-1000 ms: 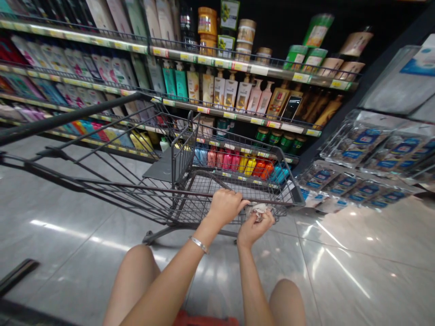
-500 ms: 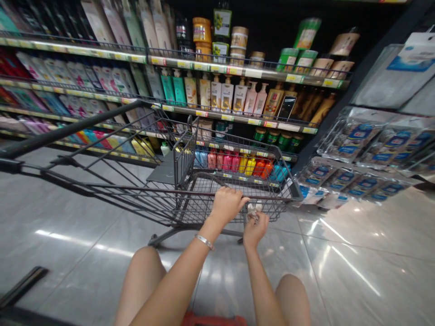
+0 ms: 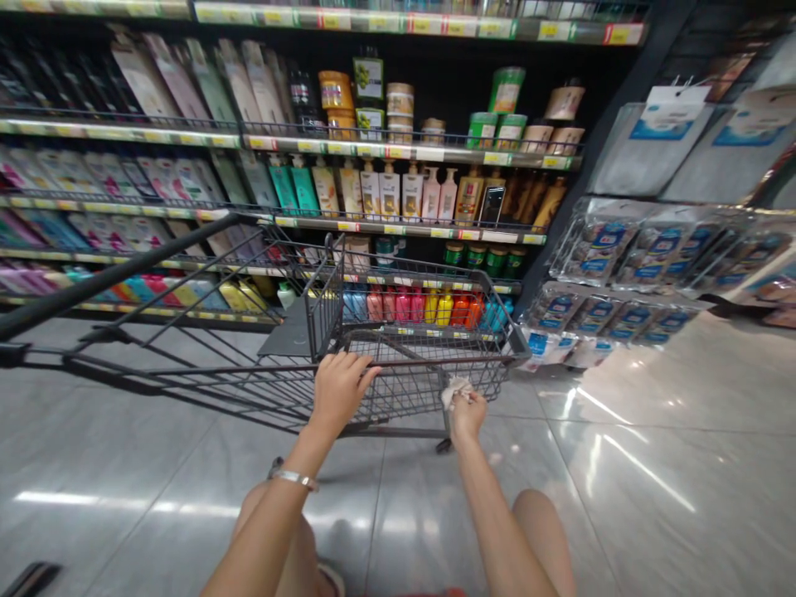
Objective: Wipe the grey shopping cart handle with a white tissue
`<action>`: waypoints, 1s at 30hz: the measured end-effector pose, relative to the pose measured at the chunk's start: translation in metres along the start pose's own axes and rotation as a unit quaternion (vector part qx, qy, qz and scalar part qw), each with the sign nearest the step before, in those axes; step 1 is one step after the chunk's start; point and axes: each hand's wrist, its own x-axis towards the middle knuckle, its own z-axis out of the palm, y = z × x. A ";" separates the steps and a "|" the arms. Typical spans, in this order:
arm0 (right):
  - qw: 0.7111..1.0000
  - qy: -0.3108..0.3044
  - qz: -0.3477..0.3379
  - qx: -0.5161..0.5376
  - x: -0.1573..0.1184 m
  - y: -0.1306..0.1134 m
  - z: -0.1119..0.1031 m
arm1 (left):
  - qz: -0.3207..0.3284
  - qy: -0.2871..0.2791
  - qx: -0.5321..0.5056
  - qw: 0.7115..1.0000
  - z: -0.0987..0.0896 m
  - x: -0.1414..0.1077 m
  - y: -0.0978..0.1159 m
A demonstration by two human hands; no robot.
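A dark metal shopping cart (image 3: 398,404) stands side-on in front of me, its push handle at the far left. My left hand (image 3: 339,388) is closed over the top rail of the near side, thumb pointing right. Lower and to the right, my right hand (image 3: 468,414) pinches a crumpled whitish cloth (image 3: 457,390) against the wire side of the basket. Part of the cloth is hidden behind my fingers. A grey child-seat flap (image 3: 287,333) shows inside the cart near the handle end.
Behind the cart rise store shelves (image 3: 385,220) full of bottles and jars. Hanging packs (image 3: 597,249) jut out on the right, close to the cart's front end. The shiny tiled floor (image 3: 497,481) lies below. A dark bar-like object (image 3: 36,578) is at the lower left.
My left hand has slid left along the top rail, towards the handle end. My right hand stays near the same spot, with more of the cloth showing. The view has tilted up.
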 end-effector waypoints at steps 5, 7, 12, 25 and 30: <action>0.980 -0.023 0.165 0.110 -0.008 -0.014 0.014 | -0.010 0.022 -0.013 1.000 0.004 0.000 0.001; 0.968 -0.032 0.205 0.144 -0.013 -0.026 0.021 | -0.009 0.023 -0.013 1.000 0.004 0.001 0.003; 0.944 -0.043 0.258 0.202 -0.017 -0.059 0.032 | -0.016 0.020 -0.007 1.000 0.002 0.001 0.007; 0.972 0.077 -0.211 -0.062 0.038 -0.118 -0.064 | 0.027 0.082 0.007 0.996 0.005 -0.004 0.008; 0.887 -0.100 -0.347 -0.288 0.056 -0.118 -0.068 | 0.028 0.086 0.006 0.996 0.003 -0.005 0.015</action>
